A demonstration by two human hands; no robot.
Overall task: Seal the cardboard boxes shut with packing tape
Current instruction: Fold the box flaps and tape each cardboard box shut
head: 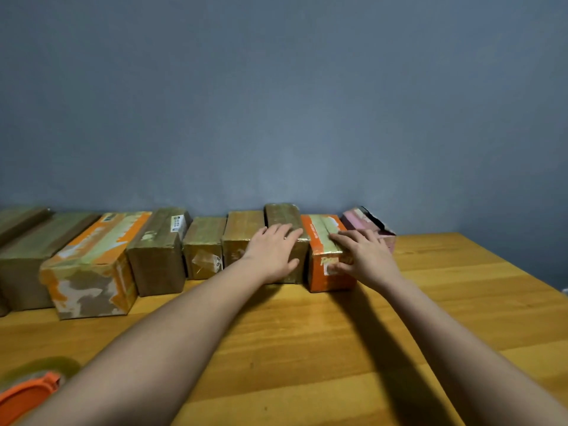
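Note:
Several taped cardboard boxes stand in a row along the wall on a wooden table (pixel 307 348). My left hand (pixel 273 250) lies flat with straight fingers on the top and front corner of a brown taped box (pixel 284 216). My right hand (pixel 362 256) rests on the orange box (pixel 322 281) just to the right, fingers spread over its top and thumb against its front face. A roll of packing tape (pixel 46 368) in an orange dispenser (pixel 26 395) lies at the near left corner, blurred.
A pink box (pixel 356 218) stands at the right end of the row, partly behind my right hand. A large orange and white box (pixel 92 272) and brown boxes fill the left. A blue-grey wall rises behind the row.

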